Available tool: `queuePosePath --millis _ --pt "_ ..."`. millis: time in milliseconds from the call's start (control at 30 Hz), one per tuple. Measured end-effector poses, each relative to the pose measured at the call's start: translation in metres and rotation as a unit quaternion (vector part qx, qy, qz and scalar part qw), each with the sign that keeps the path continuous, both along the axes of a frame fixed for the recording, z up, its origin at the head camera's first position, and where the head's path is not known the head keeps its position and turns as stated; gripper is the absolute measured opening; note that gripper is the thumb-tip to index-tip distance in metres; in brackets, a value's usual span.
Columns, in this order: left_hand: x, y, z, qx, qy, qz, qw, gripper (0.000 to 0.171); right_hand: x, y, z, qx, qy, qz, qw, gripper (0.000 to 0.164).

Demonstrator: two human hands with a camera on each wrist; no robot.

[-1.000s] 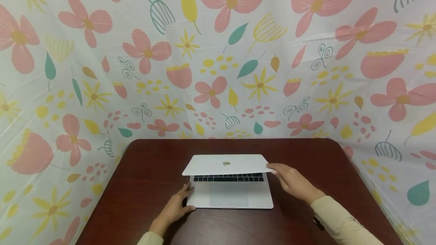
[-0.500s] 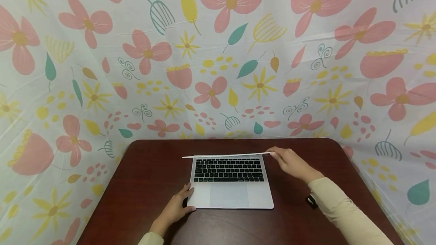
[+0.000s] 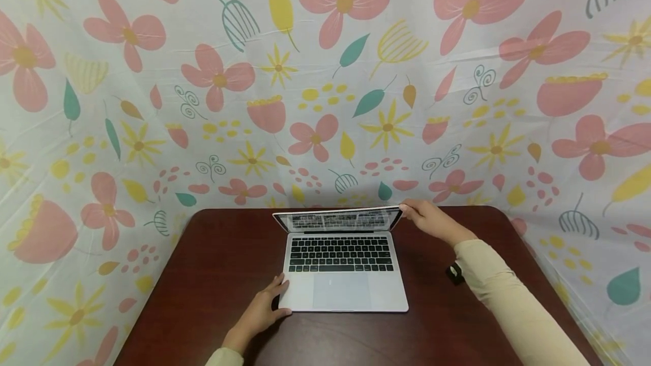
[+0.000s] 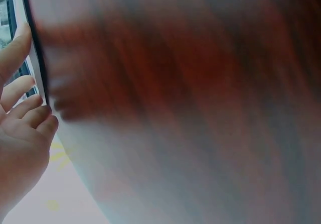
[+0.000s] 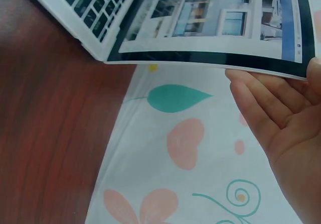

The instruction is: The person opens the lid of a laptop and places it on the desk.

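Note:
A silver laptop (image 3: pixel 341 292) lies on the dark wood table with its lid (image 3: pixel 346 219) tilted up and back, keyboard showing. In the right wrist view the lit screen (image 5: pixel 200 20) carries a bright picture. My right hand (image 3: pixel 432 220) pinches the lid's upper right corner, thumb on the screen side and fingers (image 5: pixel 261 101) behind. Resting against the left side of the base is my left hand (image 3: pixel 259 309), thumb near the front left corner. The left wrist view catches its fingers (image 4: pixel 37 114) along the laptop's edge.
The brown table (image 3: pixel 229 242) has rounded far corners and extends on all sides of the laptop. A flowered white cloth (image 3: pixel 325 100) hangs behind it and at both sides. A small black object (image 3: pixel 455 273) shows beside the right sleeve (image 3: pixel 508 298).
My right hand has moved up and away, swinging the lid from partly lowered to tilted back; the keyboard and screen have come into view. The left hand stays at the base's left side.

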State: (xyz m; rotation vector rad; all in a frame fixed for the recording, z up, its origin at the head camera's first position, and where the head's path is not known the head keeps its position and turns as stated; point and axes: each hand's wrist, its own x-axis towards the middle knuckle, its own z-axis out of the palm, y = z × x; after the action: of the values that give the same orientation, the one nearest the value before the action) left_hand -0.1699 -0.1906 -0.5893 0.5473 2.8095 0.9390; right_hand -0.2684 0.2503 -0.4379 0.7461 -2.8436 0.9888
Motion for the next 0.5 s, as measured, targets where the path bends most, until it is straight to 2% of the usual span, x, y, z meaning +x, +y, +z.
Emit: queuePosePath --millis 200,267,500 --pt "-0.001 -0.002 -0.003 0.002 0.01 -0.006 0.9999 0.068 -0.016 -0.001 0.005 0.004 -0.031 -0.024 0.999 0.04" --pt "-0.001 -0.002 -0.004 0.001 0.013 -0.008 0.9999 0.069 -0.022 -0.001 0.004 -0.007 -0.029 -0.023 0.999 0.038" --pt "-0.001 -0.002 -0.004 0.007 0.007 -0.005 0.9999 0.069 -0.04 -0.007 0.003 -0.041 0.016 -0.028 0.999 0.033"
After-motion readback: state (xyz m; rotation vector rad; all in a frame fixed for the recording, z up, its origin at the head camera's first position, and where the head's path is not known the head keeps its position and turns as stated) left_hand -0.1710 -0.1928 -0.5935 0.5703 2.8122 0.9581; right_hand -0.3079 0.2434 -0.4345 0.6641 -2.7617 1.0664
